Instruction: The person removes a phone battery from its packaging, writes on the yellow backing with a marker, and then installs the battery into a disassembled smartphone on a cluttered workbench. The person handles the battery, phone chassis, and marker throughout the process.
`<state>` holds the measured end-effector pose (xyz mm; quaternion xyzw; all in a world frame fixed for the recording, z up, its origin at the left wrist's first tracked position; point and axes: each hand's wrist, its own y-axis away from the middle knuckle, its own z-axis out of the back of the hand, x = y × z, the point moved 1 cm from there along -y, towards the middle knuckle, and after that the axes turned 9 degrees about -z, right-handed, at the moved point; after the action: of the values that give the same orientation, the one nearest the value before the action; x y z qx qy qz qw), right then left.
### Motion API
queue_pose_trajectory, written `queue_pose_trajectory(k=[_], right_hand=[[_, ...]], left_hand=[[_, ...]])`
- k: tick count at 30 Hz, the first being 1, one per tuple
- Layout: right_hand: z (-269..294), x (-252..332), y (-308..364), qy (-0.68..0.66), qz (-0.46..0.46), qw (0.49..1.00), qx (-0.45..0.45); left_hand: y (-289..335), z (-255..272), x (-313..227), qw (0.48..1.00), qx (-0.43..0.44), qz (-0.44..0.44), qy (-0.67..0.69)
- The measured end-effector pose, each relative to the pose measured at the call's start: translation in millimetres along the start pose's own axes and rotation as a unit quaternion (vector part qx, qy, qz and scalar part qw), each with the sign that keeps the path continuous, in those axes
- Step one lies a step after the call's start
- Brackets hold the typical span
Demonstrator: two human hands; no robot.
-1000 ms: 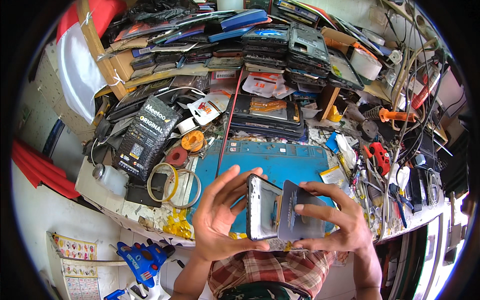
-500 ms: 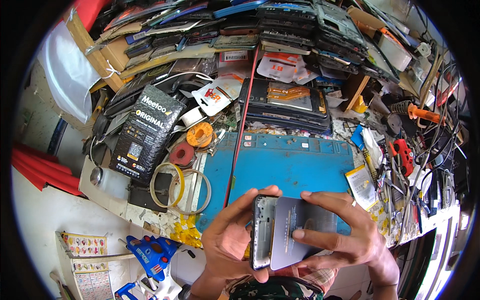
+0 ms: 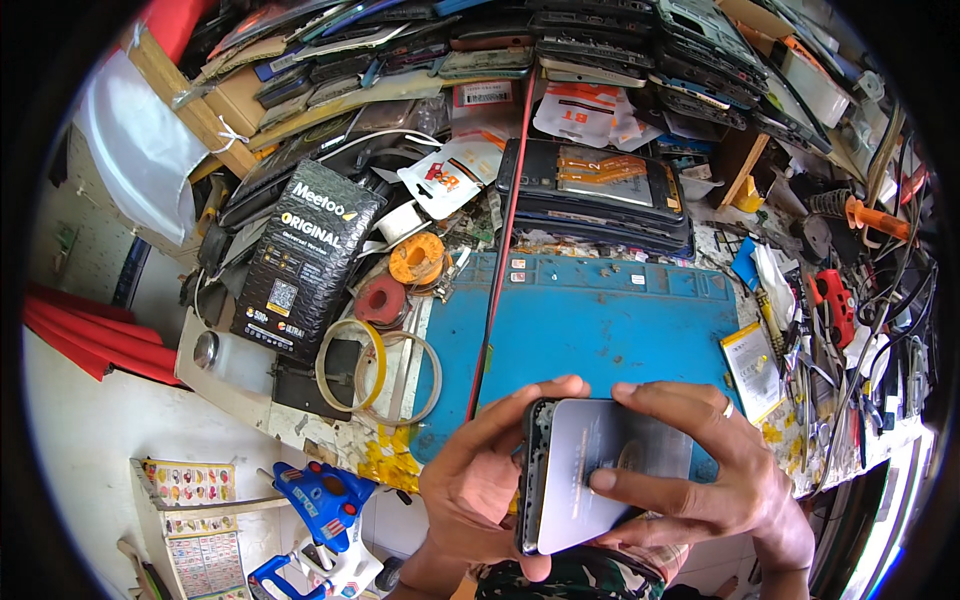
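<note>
Left hand [image 3: 472,482] pinches a dark phone frame [image 3: 534,490]; right hand [image 3: 725,475], fingers spread, grips the grey panel [image 3: 566,462] over it, best kept level, contact beneath unclear.

White workbench [image 3: 318,430], blue mat [image 3: 600,320] on top, yellow scraps [image 3: 388,462] at front, stacked devices [image 3: 540,175] behind the mat

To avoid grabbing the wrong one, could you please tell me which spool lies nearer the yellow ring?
The red spool, just behind the yellow ring; the orange spool lies farther back, to the right.
</note>
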<state>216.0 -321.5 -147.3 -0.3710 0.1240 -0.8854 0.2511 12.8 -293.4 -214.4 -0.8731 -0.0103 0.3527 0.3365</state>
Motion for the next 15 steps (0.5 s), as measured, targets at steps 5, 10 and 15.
queue_pose_trajectory(k=[5, 10, 15], right_hand=[[-3.6, -0.5, -0.7, -0.008, 0.004, 1.0, -0.003], [-4.5, -0.2, -1.6, -0.008, 0.007, 1.0, -0.006], [-3.6, 1.5, -3.0, 0.002, 0.007, 1.0, -0.007]], left_hand=[[0.2, 0.9, 3.0, 1.0, 0.013, -0.024, -0.013], [1.4, 1.0, 3.3, 1.0, -0.001, -0.014, -0.015], [2.3, -0.6, 4.5, 0.999, -0.01, -0.023, -0.026]])
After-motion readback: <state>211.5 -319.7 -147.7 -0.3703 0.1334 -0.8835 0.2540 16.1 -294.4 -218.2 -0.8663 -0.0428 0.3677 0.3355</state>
